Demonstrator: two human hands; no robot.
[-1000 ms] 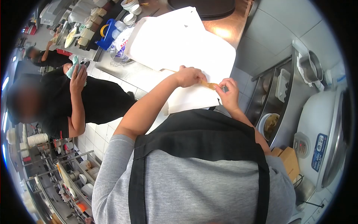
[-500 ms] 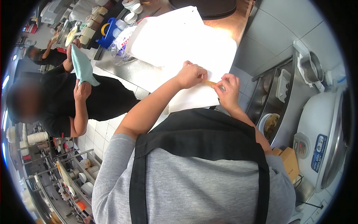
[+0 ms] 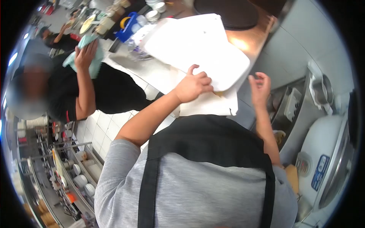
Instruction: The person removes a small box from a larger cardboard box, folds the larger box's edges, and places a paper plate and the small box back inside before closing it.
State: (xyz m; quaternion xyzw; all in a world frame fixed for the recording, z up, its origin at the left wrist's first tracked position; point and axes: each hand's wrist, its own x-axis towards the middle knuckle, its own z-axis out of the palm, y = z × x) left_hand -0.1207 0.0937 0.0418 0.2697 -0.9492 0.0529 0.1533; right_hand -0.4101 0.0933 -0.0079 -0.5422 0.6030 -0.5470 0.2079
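My left hand point(image 3: 194, 86) rests on a stack of bright white sheets point(image 3: 190, 41), fingers bent and a little apart. Just beyond its fingertips lies a small yellowish strip point(image 3: 218, 93), partly hidden and blurred, on the lower white sheet point(image 3: 207, 105). Off to the side, my right hand point(image 3: 261, 89) is raised past the sheets' right edge. Its fingers are loosely curled and apart, with nothing visible in them.
Dark round trays point(image 3: 228, 13) lie at the back of the metal counter point(image 3: 262, 28). A blue tape dispenser point(image 3: 127, 28) and small white bowls point(image 3: 153, 16) stand left. A co-worker holds a pale green cloth point(image 3: 97, 57). A large white cooker point(image 3: 323, 152) is at right.
My right hand has let go of the yellowish strip and moved right, away from the sheets. My left hand stays near the strip. The co-worker's cloth has shifted, and the view has turned slightly.
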